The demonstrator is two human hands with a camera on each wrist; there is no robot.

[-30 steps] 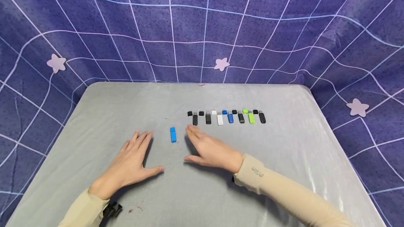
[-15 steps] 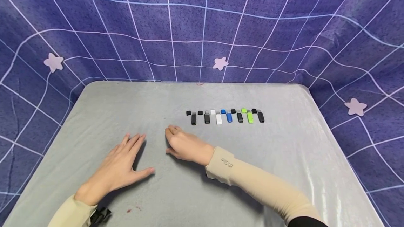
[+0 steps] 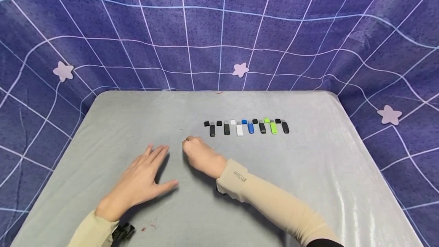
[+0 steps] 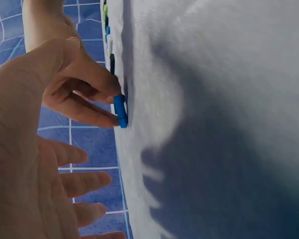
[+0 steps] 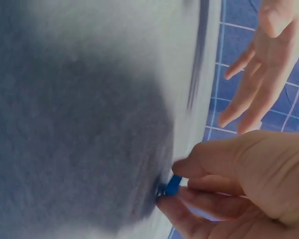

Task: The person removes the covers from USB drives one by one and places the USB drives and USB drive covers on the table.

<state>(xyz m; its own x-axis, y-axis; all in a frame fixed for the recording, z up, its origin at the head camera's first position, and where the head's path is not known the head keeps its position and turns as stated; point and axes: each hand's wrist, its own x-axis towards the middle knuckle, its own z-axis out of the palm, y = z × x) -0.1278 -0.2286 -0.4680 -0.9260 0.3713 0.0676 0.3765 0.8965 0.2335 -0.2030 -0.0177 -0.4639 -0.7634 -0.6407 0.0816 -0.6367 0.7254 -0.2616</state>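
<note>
My right hand (image 3: 203, 157) pinches a bright blue USB stick (image 4: 120, 110) between thumb and fingers, low over the table. In the right wrist view the thumb and fingertips lie at the two ends of the blue stick's visible part. The head view hides this stick behind the hand. My left hand (image 3: 140, 180) is spread out to the left, its thumb apart from straight fingers, with nothing in it. Beyond the right hand runs a row of uncapped USB sticks, among them a black one (image 3: 212, 130), a white one (image 3: 239, 129), a blue one (image 3: 250, 127) and a green one (image 3: 273, 127).
Small caps lie beside the row's sticks, such as a white cap (image 3: 233, 122) and a green cap (image 3: 266, 120). A grey cloth covers the table (image 3: 144, 117). Behind it hangs a purple curtain (image 3: 202, 22) with a grid pattern and stars.
My right hand has moved left onto the bright blue USB stick, which lay bare on the table a second ago, and its fingers have closed on it. The left hand stays spread, shifting slightly.
</note>
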